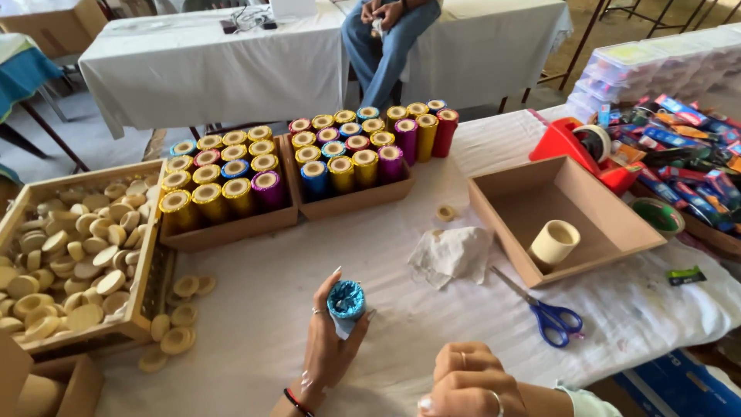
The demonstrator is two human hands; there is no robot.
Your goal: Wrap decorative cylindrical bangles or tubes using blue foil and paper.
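**Foil tube held over a cloth-covered table**

A white cloth (255, 309) covers the table, and a 2nd white-draped table (201, 69) stands behind it, where a person in jeans (382, 46) sits.

The left hand (328, 340) stands upright near the front edge, fingers wrapped round a blue tube (346, 303) with its crinkled foil end turned up toward the camera. The right hand (467, 382) sits low by the bottom edge, just beside the left and apart from the tube, curled into a loose fist; whether it grips anything cannot be told.

Beyond the hands lie a crumpled tissue (451, 255) and blue-handled scissors (544, 309). To the right, an open cardboard box (594, 224) holds 1 cream roll (554, 242). Behind it are a red tape dispenser (583, 147) and a heap of colourful packets (687, 154).

At the back, 2 trays (231, 224) carry upright foil tubes (340, 154) in gold, pink, blue and purple. On the left, a wooden crate (143, 309) is full of pale discs (69, 255), with several more discs loose on the cloth beside it.
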